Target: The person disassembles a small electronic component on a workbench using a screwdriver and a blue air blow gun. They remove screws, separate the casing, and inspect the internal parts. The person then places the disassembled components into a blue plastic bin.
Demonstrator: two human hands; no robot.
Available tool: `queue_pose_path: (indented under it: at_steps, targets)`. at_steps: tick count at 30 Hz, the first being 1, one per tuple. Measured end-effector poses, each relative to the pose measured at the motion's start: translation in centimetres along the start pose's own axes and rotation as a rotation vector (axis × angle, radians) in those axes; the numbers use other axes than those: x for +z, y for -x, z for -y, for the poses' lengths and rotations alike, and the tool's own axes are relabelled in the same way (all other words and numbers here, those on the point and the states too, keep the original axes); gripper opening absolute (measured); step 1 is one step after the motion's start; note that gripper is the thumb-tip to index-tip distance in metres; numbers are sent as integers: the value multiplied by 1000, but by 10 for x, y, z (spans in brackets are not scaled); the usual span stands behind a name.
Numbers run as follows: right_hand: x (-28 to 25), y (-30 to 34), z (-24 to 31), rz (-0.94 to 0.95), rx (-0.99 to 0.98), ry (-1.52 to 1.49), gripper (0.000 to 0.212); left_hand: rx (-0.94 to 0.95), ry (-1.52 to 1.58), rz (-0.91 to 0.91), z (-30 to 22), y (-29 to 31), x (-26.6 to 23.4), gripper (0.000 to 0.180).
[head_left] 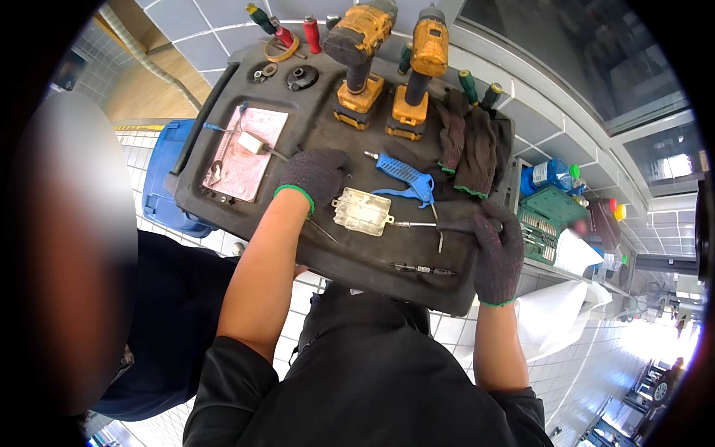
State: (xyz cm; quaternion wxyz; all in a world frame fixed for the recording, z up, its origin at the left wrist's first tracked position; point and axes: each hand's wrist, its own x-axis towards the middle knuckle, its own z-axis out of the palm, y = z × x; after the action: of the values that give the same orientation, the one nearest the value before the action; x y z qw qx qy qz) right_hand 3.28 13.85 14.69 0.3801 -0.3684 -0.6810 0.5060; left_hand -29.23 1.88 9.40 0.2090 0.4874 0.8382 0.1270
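Note:
Both my hands wear dark knit gloves with green cuffs. My right hand point(497, 249) is closed on the dark handle of a screwdriver point(414, 224). Its metal shaft points left, with the tip close to a pale, ribbed plastic housing point(362, 211) lying on the black cart top. My left hand point(316, 176) rests left of that housing with its fingers curled; what they hold is hidden. A thin rod point(322, 232) shows below this hand, and a cable runs from a small white block point(253, 141) toward it. A blue air blow gun point(406, 179) lies just behind the housing.
Two yellow cordless drivers point(360, 89) stand at the back, beside spare gloves point(477, 153). Pink paper point(246, 158) lies at left, a pen point(422, 269) near the front edge. A green socket case point(538, 223) sits at right. Another person point(171, 320) is close on my left.

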Motion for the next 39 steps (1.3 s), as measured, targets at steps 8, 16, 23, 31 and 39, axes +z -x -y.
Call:
queue_pose_path:
  at_steps: [8,16,23,31,39]
  targets:
    - [-10,2,5,-9,155,-6,30,-29,126,-264,-14,18,3,29]
    - [-110,-4,-53,-116,-284,505,49,-53,234,-599,-49,105,31,30]
    - [-304,35,-130,-378,424,-625,43,-48,144,-705,-39,140,71,35]
    - [-383,104,-142,-672,461,-402,43,-44,125,-475,-41,124,60,56]
    - [-139,69,14,-226,246,-668,20,399,-129,-505,-52,95,43,53]
